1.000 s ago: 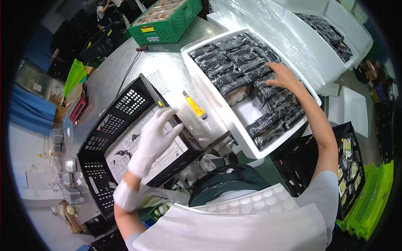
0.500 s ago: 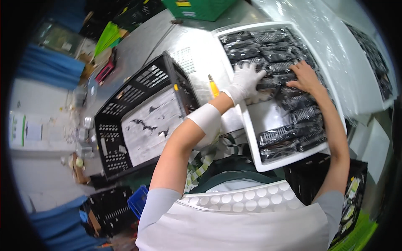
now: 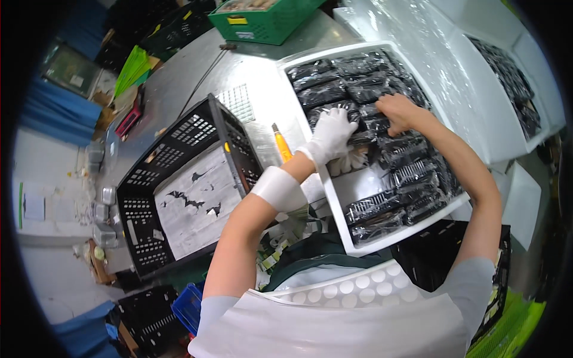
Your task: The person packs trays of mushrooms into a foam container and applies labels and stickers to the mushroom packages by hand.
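1. Black packs [image 3: 322,94] lie inside the white box [image 3: 336,209], long axes crosswise, right ends angled away
2. Gloved left hand [image 3: 333,134], bare right hand [image 3: 401,113]: fingers half-curled over packs
3. Fingertips partly hidden; cannot tell whether either grips

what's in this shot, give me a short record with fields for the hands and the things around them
left hand: white-gloved left hand, fingers over black wrapped packs, grip unclear
right hand: bare right hand, at the packs, grip unclear
container: open white box, packs in rows
left of box: yellow cutter, then black crate with pale sheet inside
beyond: green crate on metal table
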A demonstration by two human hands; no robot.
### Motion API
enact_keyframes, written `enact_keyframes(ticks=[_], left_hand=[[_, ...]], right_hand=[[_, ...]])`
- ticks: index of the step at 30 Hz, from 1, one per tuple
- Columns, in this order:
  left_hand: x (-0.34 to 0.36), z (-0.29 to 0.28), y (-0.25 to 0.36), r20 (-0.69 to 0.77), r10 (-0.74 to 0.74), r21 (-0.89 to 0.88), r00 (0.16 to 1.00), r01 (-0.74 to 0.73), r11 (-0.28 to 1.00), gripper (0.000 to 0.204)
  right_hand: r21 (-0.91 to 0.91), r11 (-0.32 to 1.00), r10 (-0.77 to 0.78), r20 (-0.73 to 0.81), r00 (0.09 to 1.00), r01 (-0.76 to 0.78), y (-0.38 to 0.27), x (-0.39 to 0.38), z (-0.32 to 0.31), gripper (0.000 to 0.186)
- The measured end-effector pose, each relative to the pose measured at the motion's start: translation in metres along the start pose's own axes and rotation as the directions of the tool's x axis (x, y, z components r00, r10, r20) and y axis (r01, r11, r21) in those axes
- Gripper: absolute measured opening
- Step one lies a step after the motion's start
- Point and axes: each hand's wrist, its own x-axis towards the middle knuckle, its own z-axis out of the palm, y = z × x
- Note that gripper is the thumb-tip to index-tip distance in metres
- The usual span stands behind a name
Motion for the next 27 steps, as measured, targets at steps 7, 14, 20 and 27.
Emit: enact_keyframes(ticks=[7, 14, 20, 27], left_hand=[[-0.012, 0.027, 0.014, -0.016, 0.257, 0.288, 0.966, -0.241, 0.927, 0.012], [-0.019, 0.028, 0.019, -0.080, 0.142, 0.183, 0.987, -0.125, 0.975, 0.010], [-0.016, -0.014, 0.006, -0.031, -0.132, 0.076, 0.991, 0.134, 0.988, 0.049], [0.000, -0.016, -0.013, 0.203, -0.094, 0.123, 0.975, 0.070, 0.990, 0.081]], right_hand=[[0.030, 0.999, 0.036, -0.019, 0.999, -0.035, -0.006, -0.011, -0.002, 0.051], [0.036, 0.997, 0.062, 0.002, 0.998, -0.062, -0.009, -0.014, -0.005, 0.051], [0.079, 0.994, 0.082, -0.006, 0.997, -0.081, -0.003, -0.018, -0.007, 0.049], [0.166, 0.982, 0.090, 0.006, 0.996, -0.090, 0.007, -0.006, -0.006, 0.060]])
